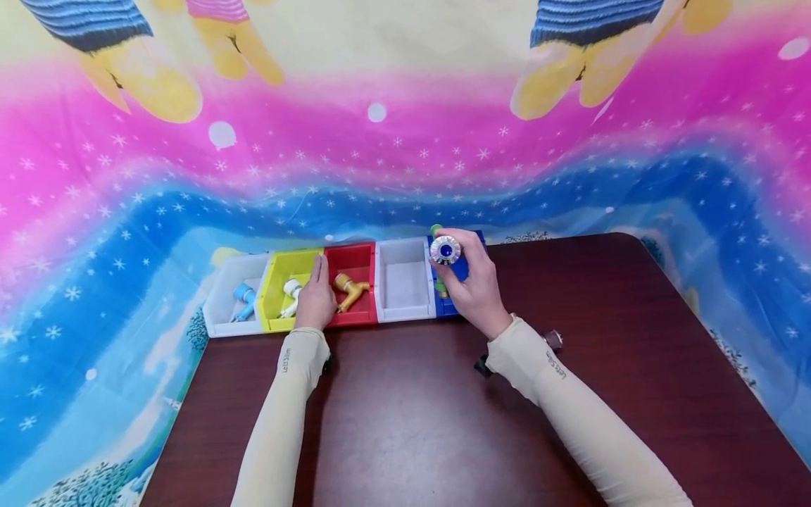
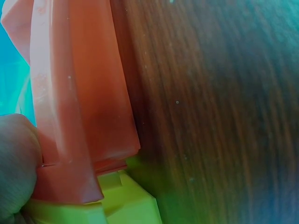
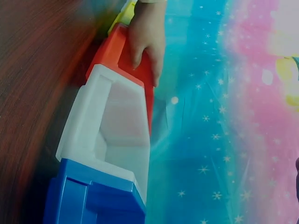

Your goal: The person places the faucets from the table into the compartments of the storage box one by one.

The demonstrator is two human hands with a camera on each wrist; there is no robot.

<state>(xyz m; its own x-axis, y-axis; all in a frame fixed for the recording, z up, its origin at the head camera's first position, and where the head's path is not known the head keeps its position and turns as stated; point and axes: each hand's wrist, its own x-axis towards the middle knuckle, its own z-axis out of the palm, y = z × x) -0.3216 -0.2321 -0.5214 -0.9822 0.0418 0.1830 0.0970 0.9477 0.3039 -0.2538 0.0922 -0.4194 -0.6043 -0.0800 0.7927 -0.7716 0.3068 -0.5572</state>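
Observation:
In the head view my right hand (image 1: 472, 282) grips a tap (image 1: 446, 250) over the blue bin (image 1: 476, 243). Its silver ridged knob with a blue centre faces up, and green parts show on either side of the knob. My left hand (image 1: 317, 301) rests with extended fingers on the wall between the yellow bin (image 1: 274, 292) and the red bin (image 1: 361, 255). A gold-coloured tap (image 1: 348, 290) lies in the red bin. Partly hidden behind the left hand, a white tap (image 1: 291, 292) lies in the yellow one. The right wrist view shows the left hand (image 3: 147, 39) over the red bin.
The bins stand in a row along the table's (image 1: 393, 422) back edge. A white bin (image 1: 218, 299) at the left end contains a light blue tap (image 1: 243, 299); another white bin (image 1: 405, 282) stands beside the blue one. A silvery piece (image 1: 553, 340) shows behind the right sleeve. Patterned cloth (image 1: 355, 169) hangs behind.

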